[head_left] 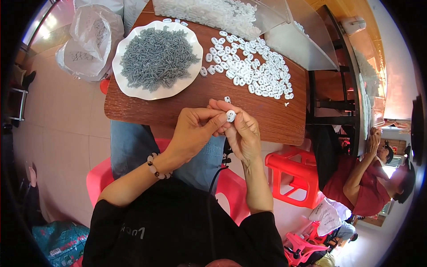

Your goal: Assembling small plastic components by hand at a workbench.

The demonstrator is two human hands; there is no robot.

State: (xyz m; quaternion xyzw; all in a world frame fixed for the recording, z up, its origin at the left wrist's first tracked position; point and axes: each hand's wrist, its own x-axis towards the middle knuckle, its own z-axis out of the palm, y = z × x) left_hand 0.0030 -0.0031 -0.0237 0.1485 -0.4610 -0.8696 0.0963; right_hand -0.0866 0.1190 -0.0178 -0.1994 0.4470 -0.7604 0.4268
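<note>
A small white oval plastic piece with dark holes (231, 115) is pinched between my two hands, just above the table's near edge. My left hand (193, 129), with a beaded bracelet at the wrist, grips its left side between thumb and fingers. On its other side, the thumb and fingers of my right hand (245, 135) are closed. Whatever lies behind the fingertips is hidden. A similar white piece (227, 99) rests on the table just past my fingers. A scalloped white plate (119, 73) holds a heap of small grey, spring-like pieces (158, 58).
Many white two-holed pieces (258, 71) spread over the brown table (155, 109). Clear bins (307, 44) stand along its far side, one with whitish parts (213, 15). A red stool (291, 173) is at right, near a person in dark red (356, 187). Plastic bags (86, 53) sit far left.
</note>
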